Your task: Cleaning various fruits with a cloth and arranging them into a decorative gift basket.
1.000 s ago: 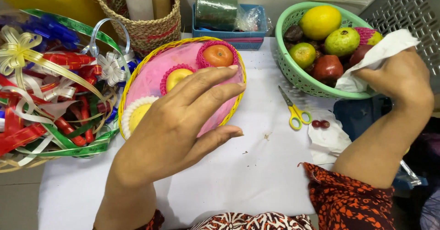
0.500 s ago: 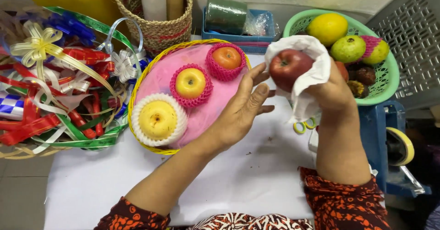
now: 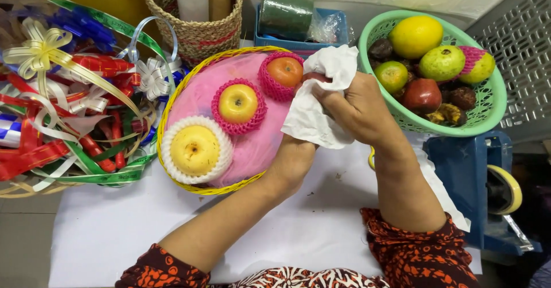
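On the white tabletop (image 3: 172,230), the left hand (image 3: 293,162) reaches up under a crumpled white cloth (image 3: 315,101); its fingers are hidden, so their state cannot be told. The right hand (image 3: 359,107) has its fingers closed over the cloth, pressing it around a red apple (image 3: 314,77) of which only a dark, glossy sliver shows. The apple sits at the right rim of the pink-lined yellow basket (image 3: 172,101). Beyond it stands a green basket (image 3: 488,113) of mixed fruit.
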